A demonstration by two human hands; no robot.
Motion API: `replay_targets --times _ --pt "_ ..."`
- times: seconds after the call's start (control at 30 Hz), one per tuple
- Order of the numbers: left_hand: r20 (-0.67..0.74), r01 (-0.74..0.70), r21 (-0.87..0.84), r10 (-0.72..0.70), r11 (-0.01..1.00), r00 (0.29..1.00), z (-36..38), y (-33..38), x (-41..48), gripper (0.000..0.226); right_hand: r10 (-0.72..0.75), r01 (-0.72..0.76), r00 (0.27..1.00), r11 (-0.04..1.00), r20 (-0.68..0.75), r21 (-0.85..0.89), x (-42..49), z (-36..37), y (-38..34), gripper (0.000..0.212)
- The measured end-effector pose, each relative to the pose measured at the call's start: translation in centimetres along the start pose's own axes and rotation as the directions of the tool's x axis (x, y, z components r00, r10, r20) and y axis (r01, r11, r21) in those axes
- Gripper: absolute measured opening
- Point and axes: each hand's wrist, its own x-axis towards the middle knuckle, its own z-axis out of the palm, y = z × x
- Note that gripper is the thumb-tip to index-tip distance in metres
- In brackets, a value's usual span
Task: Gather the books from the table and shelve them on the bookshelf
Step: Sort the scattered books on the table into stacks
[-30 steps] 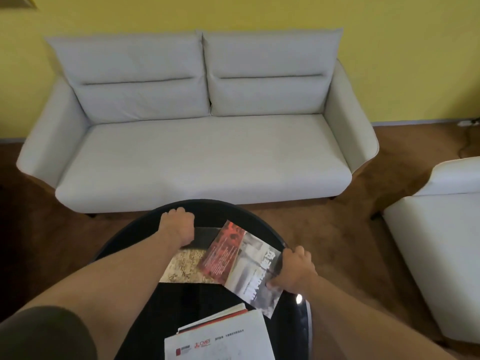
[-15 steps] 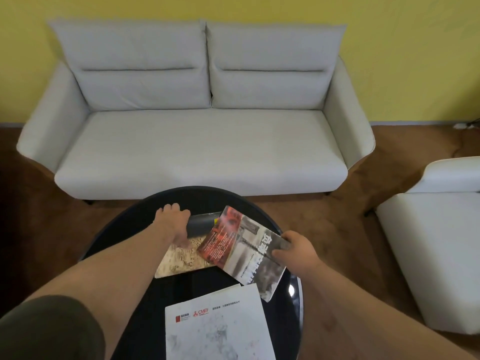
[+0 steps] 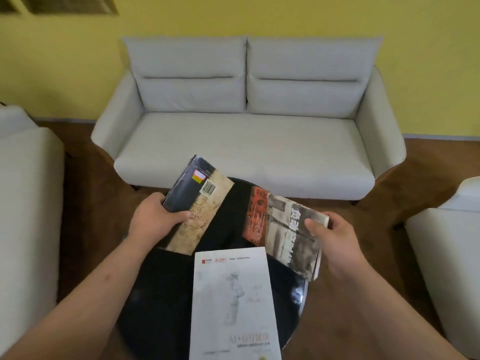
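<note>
Gripping dark book in left hand, thumb on top; pinching grey book in right hand, thumb on cover.

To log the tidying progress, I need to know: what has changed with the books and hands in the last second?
The left hand has lifted the dark and tan book leftward; the right hand has raised the red and grey book rightward, so they no longer overlap. Each hand grips its book. The white booklet still lies flat on the black table.
</note>
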Motion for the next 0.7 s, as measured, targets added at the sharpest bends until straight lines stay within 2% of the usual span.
replay_targets --times 0.07,0.13,0.2,0.33,0.4,0.47,0.53,0.57,0.63,0.67,0.7 --pt "-0.042 0.085 -0.219 -0.096 0.972 0.994 -1.4 0.2 -2.8 0.051 -0.019 0.019 1.0 0.999 -0.021 0.03 -1.1 -1.3 -0.1 0.006" --pt "-0.06 0.163 -0.415 -0.206 0.895 0.977 -2.2 0.6 -5.9 0.051 -0.036 0.037 0.999 0.998 -0.024 0.058 -2.4 -2.4 -0.1 0.005" --pt "-0.102 0.163 -0.486 -0.241 0.859 0.965 -3.0 1.2 -8.7 0.048 -0.047 0.049 0.998 0.994 -0.03 0.099 -3.6 -3.6 -0.1 0.003" --pt "-0.208 0.048 -0.376 -0.134 0.926 0.969 -5.6 3.6 -13.6 0.04 -0.076 0.077 0.997 0.989 -0.017 0.129 -5.5 -6.0 -0.2 0.004" --pt "-0.125 -0.026 -0.292 -0.011 0.956 0.992 -7.4 4.7 -15.3 0.036 -0.085 0.086 0.996 0.986 -0.01 0.144 -6.4 -7.1 -0.5 0.01" --pt "0.069 -0.106 -0.178 0.12 0.978 0.99 -9.0 5.7 -15.7 0.034 -0.101 0.101 0.995 0.983 -0.007 0.153 -7.1 -8.0 -0.7 0.013" --pt "0.347 -0.211 -0.01 0.201 0.978 0.916 -10.1 6.9 -15.2 0.035 -0.111 0.11 0.994 0.981 -0.007 0.158 -7.6 -8.7 -0.9 0.013" --pt "0.515 -0.274 0.079 0.196 0.959 0.835 -10.1 7.8 -14.8 0.036 -0.111 0.111 0.994 0.98 -0.006 0.162 -7.8 -8.9 -1.0 0.012" --pt "0.774 -0.402 0.229 0.084 0.886 0.627 -8.7 9.9 -13.9 0.036 -0.112 0.112 0.994 0.98 -0.011 0.167 -8.2 -9.3 -1.1 0.011" --pt "0.842 -0.481 0.3 0.008 0.824 0.54 -7.5 10.9 -13.5 0.037 -0.111 0.112 0.994 0.981 -0.015 0.158 -8.4 -9.5 -1.1 0.011" --pt "0.87 -0.567 0.372 -0.064 0.735 0.488 -6.0 11.8 -13.2 0.038 -0.108 0.11 0.994 0.983 -0.018 0.147 -8.7 -9.7 -1.0 0.012"
